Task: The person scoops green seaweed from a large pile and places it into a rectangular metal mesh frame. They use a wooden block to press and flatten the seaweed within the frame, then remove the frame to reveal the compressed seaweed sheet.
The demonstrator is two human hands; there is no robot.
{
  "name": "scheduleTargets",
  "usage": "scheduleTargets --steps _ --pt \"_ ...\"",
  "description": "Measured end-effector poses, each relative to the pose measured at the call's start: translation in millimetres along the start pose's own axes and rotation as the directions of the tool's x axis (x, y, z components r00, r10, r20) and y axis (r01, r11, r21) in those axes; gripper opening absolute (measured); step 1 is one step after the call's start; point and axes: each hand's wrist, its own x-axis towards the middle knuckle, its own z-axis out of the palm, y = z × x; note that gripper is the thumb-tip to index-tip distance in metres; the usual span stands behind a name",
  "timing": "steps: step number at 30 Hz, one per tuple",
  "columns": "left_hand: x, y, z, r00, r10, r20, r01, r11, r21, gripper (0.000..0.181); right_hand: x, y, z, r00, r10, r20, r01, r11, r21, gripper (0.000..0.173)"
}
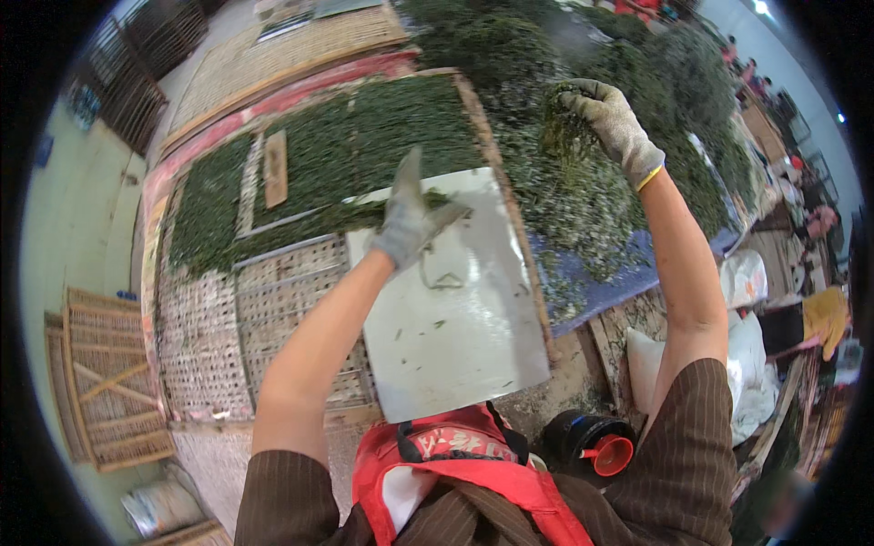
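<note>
My left hand, in a grey glove and blurred, is over the upper left of a smooth white board. Its thumb points away from the fingers, beside a narrow strip of green stringy plant matter; I see nothing gripped in it. Raised at the upper right, my gloved right hand pinches a hanging clump of green strands. A layer of the same green matter covers the far part of a woven lattice rack. A flat wooden piece rests on that layer.
A big green heap lies on a blue sheet to the right. Near my right elbow are a black bucket, a red dipper and white sacks. Wicker racks lean at left. Several people are at the far right.
</note>
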Motion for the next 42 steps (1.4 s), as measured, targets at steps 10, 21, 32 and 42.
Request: scheduleTargets --steps 10,21,32,42 --pt "10.9 -137.9 -179.8 0.957 -0.201 0.209 0.245 0.945 -0.218 0.046 39.4 -84.8 314.7 0.853 -0.25 0.459 0.201 0.968 0.153 0.03" --pt "-91.0 -211.3 -394.8 0.739 -0.67 0.066 0.402 0.518 0.755 0.038 19.9 -16.0 497.9 0.551 -0.381 0.743 0.825 0.381 -0.417 0.037" --pt "-85.2 -169.1 -253.2 0.923 -0.352 0.157 0.275 0.887 0.372 0.052 -2.5 13.4 453.4 0.811 -0.278 0.515 0.426 0.884 -0.193 0.055" --pt "-71.1 -175.4 -234.5 0.933 -0.358 0.046 0.294 0.827 0.48 0.027 -9.8 4.5 454.3 0.932 -0.07 0.355 0.055 0.997 0.052 0.042"
